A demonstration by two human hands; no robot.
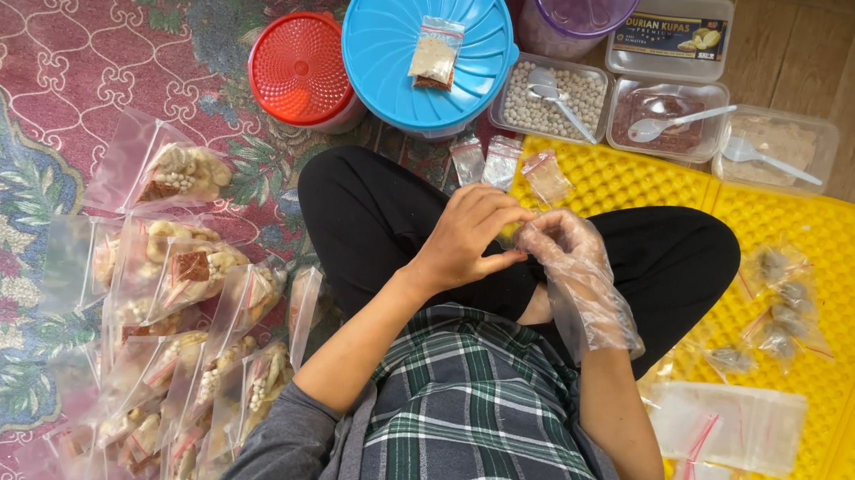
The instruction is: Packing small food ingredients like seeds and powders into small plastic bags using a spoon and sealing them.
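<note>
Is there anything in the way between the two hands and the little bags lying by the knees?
Nothing visible. The left hand and gloved right hand meet above the lap, and the small bags lie just beyond on the mat, with only open space between.

bright even daylight, soft shadows, sharp focus, slight wide-angle bend at edges.

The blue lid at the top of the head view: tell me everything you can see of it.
The blue lid is round, glossy plastic by its look, with curved ribs fanning out from its centre and a small tab on its right edge. It sits closed and level on a container almost hidden beneath it. A small clear zip bag of pale and brown powder lies on top, right of centre. A smaller red lid stands close at its left; contact is unclear.
</note>
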